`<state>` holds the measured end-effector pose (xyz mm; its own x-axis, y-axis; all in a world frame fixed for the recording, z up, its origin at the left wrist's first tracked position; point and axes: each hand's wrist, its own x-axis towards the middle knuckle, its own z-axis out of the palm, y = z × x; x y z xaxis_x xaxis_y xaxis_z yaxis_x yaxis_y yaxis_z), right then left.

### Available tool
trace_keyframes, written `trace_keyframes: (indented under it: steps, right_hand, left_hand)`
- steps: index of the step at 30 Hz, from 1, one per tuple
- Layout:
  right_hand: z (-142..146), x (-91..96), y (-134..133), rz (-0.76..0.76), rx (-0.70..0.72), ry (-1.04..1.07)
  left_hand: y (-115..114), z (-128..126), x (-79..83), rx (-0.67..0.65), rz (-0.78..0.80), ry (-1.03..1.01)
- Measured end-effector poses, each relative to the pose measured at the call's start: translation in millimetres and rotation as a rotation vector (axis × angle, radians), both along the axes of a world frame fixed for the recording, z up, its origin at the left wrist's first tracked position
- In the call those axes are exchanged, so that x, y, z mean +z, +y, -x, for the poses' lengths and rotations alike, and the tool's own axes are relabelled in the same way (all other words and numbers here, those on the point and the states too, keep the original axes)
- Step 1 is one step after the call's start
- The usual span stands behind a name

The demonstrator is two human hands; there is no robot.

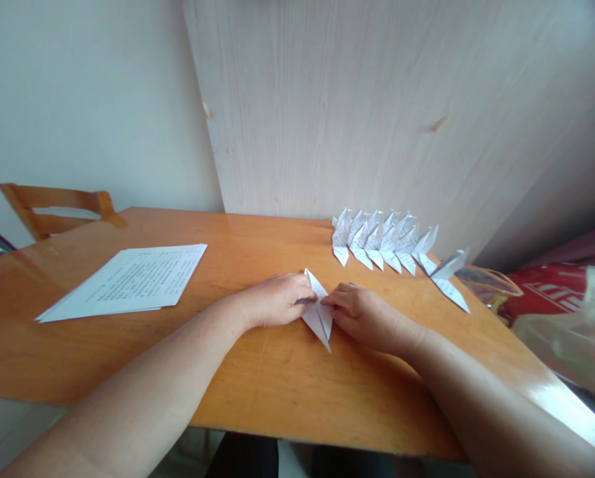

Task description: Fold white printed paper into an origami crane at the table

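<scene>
A folded piece of white paper [319,320], long and pointed at both ends with a crease down its middle, lies on the wooden table between my hands. My left hand [283,299] grips its left edge, fingers bent over the paper. On the opposite edge, the fingertips of my right hand [358,312] are closed and pressed against it. Both thumbs are partly hidden. Beyond my right hand stand several folded paper figures [374,242] in rows, with upright pointed tips. One more paper figure [449,280] sits apart at their right.
A stack of printed sheets [138,282] lies on the left of the table [257,378]. A wooden chair [68,199] stands behind the far left edge. Bags, one red [551,289] and one whitish plastic [571,338], are beside the right edge. A pale panel [327,113] rises behind.
</scene>
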<state>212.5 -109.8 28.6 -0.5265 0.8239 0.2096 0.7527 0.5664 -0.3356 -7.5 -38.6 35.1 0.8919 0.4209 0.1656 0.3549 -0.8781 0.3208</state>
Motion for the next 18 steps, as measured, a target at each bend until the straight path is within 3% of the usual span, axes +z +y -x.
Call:
trace_keyframes:
  steps: [5,11,18]
  right_hand:
    - [-3.7,8.9,-5.9,0.034,-0.018,-0.002]
    - [-2.4,17.8,-12.1,0.038,0.084,-0.028]
    - [-6.7,17.6,-9.5,0.05,-0.021,0.013]
  left_hand:
    - [-7.0,-0.8,3.7,0.058,-0.008,0.026]
    - [-12.6,-3.1,3.9,0.139,-0.032,0.056]
    - [-14.3,-3.5,3.5,0.161,-0.042,0.103]
